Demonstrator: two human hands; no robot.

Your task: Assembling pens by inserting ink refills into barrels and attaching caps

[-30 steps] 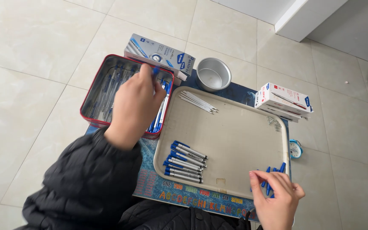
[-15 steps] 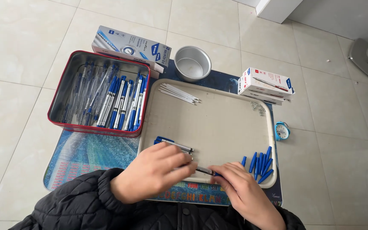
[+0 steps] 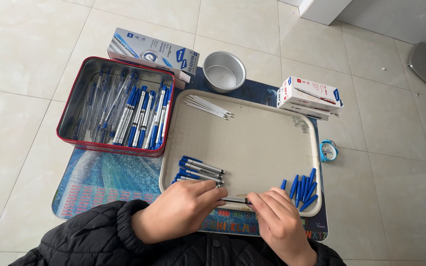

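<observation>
Two hands work one pen: our left hand and right hand pinch its ends, which we should keep aligned over the tray.

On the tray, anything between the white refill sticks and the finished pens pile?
Bare tray surface between the white refills and pen pile, per the head view.

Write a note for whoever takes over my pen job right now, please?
Left hand and right hand hold one pen between them at the beige tray's near edge.
Finished-looking pens lie in the tray, near left.
Loose blue caps lie near right; white refills far left.
The red tin is full of pen parts.
</observation>
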